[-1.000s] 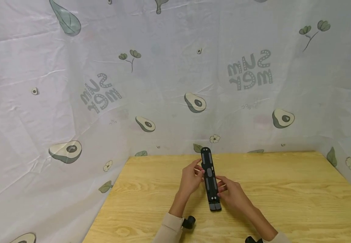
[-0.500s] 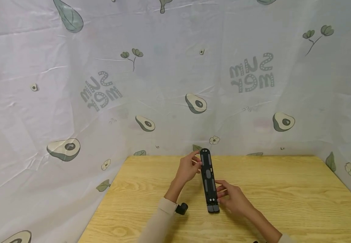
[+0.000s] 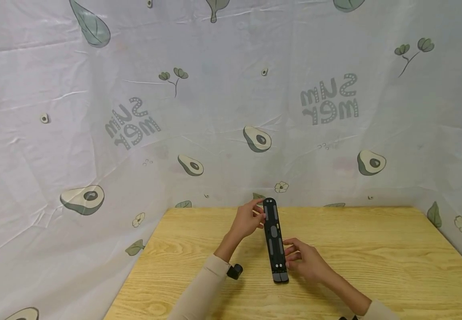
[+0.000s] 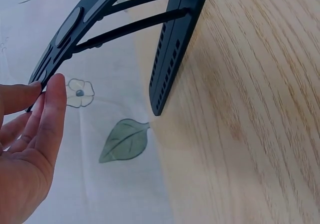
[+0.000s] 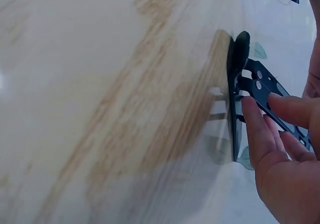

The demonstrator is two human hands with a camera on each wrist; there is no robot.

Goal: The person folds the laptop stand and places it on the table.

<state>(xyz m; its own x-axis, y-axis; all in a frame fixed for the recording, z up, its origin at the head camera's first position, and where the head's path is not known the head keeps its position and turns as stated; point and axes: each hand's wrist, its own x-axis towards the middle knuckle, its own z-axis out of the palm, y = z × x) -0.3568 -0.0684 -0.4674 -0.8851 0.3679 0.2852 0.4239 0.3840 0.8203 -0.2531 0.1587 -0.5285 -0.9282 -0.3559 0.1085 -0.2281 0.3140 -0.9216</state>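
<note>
A black folding laptop stand [image 3: 274, 242], narrow and with grey pads, stands lengthwise on the table, its far end raised. My left hand [image 3: 247, 221] pinches the raised far end of its upper arm between thumb and fingers, plain in the left wrist view. There, two thin struts [image 4: 130, 30] join this arm to the slotted base [image 4: 172, 59] on the wood. My right hand [image 3: 310, 263] holds the stand's right side close to the hinged near end. In the right wrist view, its thumb lies at the upper arm's edge and the index fingertip near the base.
The light wooden table [image 3: 375, 258] spreads to both sides of the stand. A pale curtain [image 3: 222, 106] printed with avocados and leaves hangs right behind the table's far edge and along the left. A small black camera [image 3: 235, 271] sits on my left wrist.
My left hand has slid along the stand toward its far end, the forearm reaching further forward. The right hand stays near the hinge. The head view has shifted slightly.
</note>
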